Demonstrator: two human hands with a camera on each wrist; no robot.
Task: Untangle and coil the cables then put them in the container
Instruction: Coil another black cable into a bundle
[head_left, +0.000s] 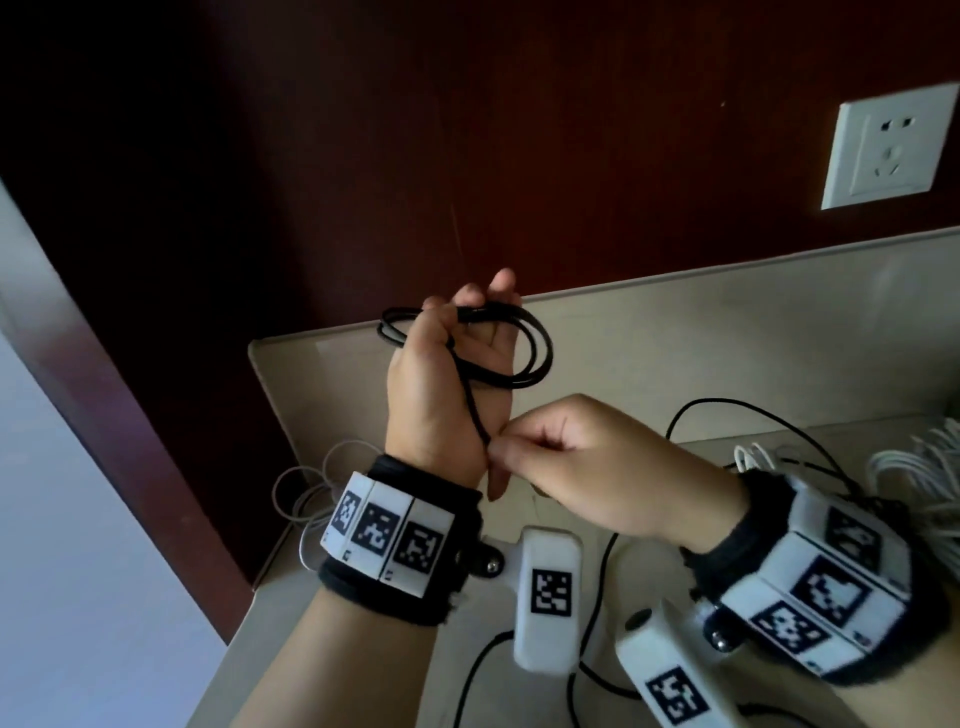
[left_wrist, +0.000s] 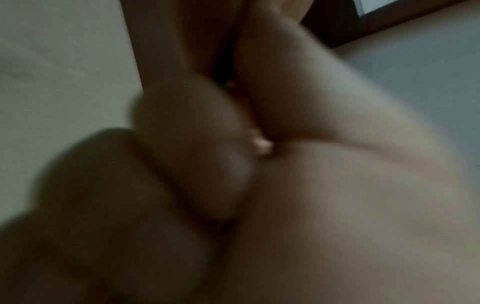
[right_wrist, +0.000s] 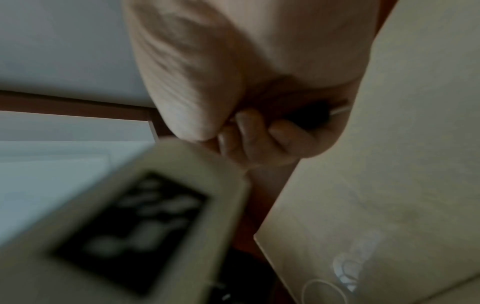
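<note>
The left hand (head_left: 447, 374) was raised upright above the table (head_left: 727, 332), its fingers curled over the loops of a black cable (head_left: 535, 353) coiled around them. The right hand (head_left: 587, 467) sat just below, beside the left wrist, fingers bent, pinching the cable's trailing strand. A white cable (head_left: 311, 493) lay on the table behind the left wrist.
</note>
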